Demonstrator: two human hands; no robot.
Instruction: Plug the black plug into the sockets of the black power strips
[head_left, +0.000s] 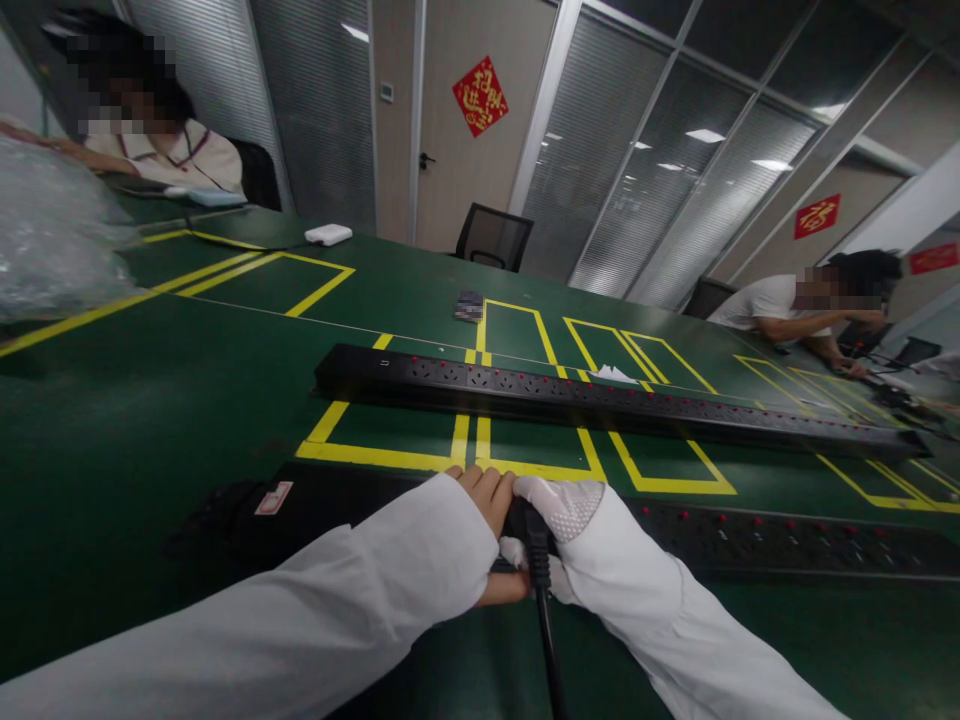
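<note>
A long black power strip (757, 535) with red lights or switches lies across the near part of the green table. My left hand (489, 500), bare, is wrapped round this strip near its middle, fingers over the far edge and thumb on the near side. Beside it my right hand (559, 515), in a white dotted glove, is closed on a black plug (537, 545) at the strip's top. The plug's cable (551, 650) runs down toward me. The plug's front is hidden. A label (274, 498) marks the strip's left end.
A second long power strip (525, 385) lies beyond, across yellow tape outlines. Farther back are a small dark item (469, 306) and a white box (328, 235). Clear plastic wrap (60, 230) sits left, near a seated person; another person bends over the table at right.
</note>
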